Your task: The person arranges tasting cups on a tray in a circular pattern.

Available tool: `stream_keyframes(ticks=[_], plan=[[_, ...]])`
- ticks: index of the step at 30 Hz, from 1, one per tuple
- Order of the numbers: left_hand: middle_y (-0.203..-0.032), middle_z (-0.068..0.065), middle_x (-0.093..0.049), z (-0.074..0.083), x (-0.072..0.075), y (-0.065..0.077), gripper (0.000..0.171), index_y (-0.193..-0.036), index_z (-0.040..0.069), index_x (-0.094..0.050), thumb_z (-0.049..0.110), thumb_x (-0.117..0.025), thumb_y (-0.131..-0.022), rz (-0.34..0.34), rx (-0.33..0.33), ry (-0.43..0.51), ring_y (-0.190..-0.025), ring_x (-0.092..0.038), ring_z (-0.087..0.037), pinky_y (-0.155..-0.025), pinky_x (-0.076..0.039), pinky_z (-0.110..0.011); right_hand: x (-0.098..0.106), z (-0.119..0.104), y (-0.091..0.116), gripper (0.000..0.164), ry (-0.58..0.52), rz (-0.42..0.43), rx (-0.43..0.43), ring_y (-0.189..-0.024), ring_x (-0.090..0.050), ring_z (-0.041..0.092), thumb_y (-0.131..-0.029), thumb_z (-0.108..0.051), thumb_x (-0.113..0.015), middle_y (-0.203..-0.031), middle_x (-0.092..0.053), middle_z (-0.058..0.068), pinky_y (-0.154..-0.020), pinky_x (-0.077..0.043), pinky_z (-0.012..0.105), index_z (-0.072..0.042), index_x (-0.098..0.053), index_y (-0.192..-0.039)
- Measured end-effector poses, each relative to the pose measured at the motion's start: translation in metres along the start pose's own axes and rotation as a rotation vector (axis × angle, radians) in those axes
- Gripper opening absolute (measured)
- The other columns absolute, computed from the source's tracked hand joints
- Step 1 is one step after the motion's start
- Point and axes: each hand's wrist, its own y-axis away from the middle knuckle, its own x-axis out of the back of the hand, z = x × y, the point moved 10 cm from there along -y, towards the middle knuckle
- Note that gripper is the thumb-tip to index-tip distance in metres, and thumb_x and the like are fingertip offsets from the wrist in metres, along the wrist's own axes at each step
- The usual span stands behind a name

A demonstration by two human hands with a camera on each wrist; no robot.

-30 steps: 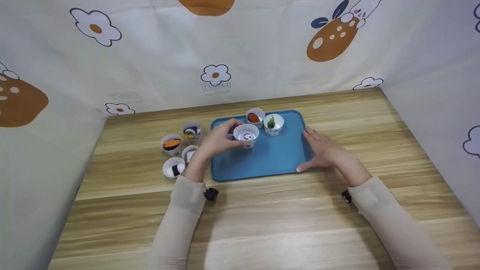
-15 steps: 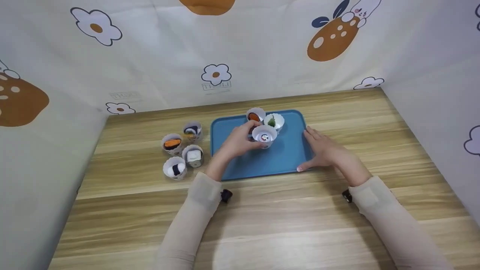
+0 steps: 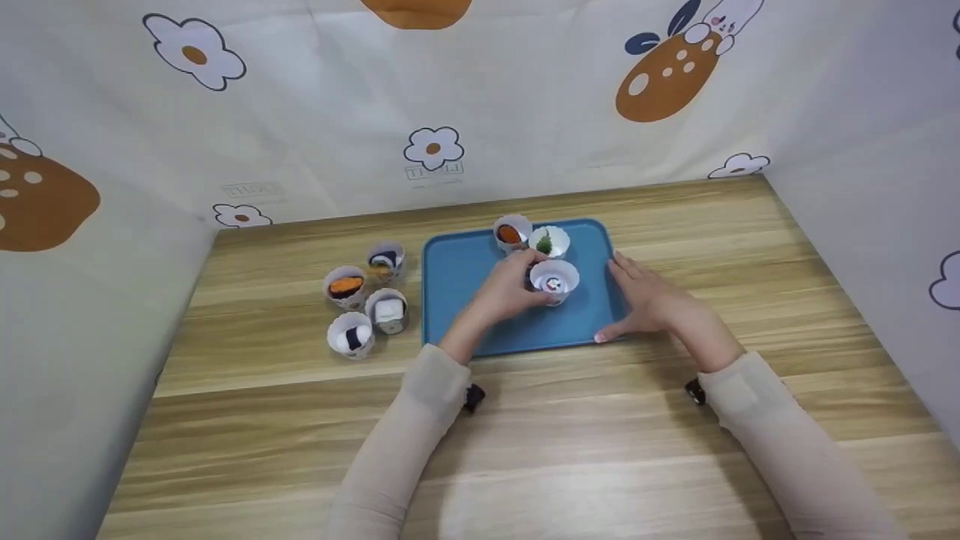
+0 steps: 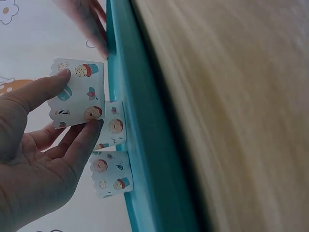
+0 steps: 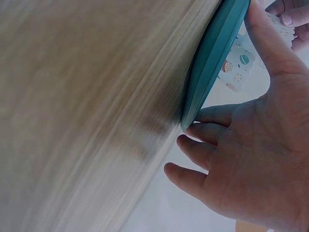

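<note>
Cup [image 4: 79, 94], white, scallop-rimmed, cupcake-printed

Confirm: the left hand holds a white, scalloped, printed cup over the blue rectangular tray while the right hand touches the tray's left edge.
Wrong edge: the head view shows the right hand touching the blue tray at its right edge. The left hand holds the cup as stated.
</note>
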Motion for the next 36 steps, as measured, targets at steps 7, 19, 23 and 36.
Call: stream_keyframes(ticks=[7,19,23,36], plan=[[-0.133,-0.012,-0.055,-0.001,-0.010,-0.002,0.055,-0.133,0.008,-0.055,0.022,-0.079,-0.086,-0.009,0.045,-0.035,-0.123,-0.053,-0.025,-0.112,-0.042,-0.041,-0.001,0.001,0.000,0.133,-0.001,-0.016,-0.013,-0.152,-0.006,0.047,-0.070,-0.067,-0.079,-0.166,0.001,0.025,-0.123,-0.012,0.060,0.004,-0.008,-0.157],[-0.134,-0.011,-0.054,-0.001,-0.016,-0.005,0.059,-0.136,0.008,-0.052,0.017,-0.080,-0.085,0.037,0.057,-0.092,-0.125,-0.054,-0.023,-0.111,-0.044,-0.038,0.002,-0.001,0.002,0.131,0.007,-0.006,0.000,-0.151,-0.009,0.048,-0.071,-0.066,-0.078,-0.166,-0.001,0.026,-0.122,-0.015,0.060,0.006,-0.009,-0.157],[-0.136,-0.011,-0.053,0.001,-0.014,-0.004,0.060,-0.136,0.008,-0.049,0.014,-0.079,-0.085,0.078,0.067,-0.095,-0.127,-0.053,-0.024,-0.112,-0.043,-0.037,0.002,-0.001,0.003,0.131,0.012,-0.004,-0.003,-0.151,-0.008,0.048,-0.071,-0.066,-0.078,-0.166,-0.001,0.026,-0.122,-0.015,0.060,0.006,-0.009,-0.157],[-0.123,-0.006,-0.052,0.001,-0.007,-0.003,0.054,-0.125,0.011,-0.045,0.021,-0.080,-0.085,0.189,0.167,-0.151,-0.107,-0.058,-0.020,-0.096,-0.052,-0.035,0.000,0.001,0.002,0.132,0.012,-0.004,-0.004,-0.151,-0.007,0.049,-0.071,-0.067,-0.078,-0.166,0.001,0.026,-0.122,-0.014,0.061,0.005,-0.008,-0.157]])
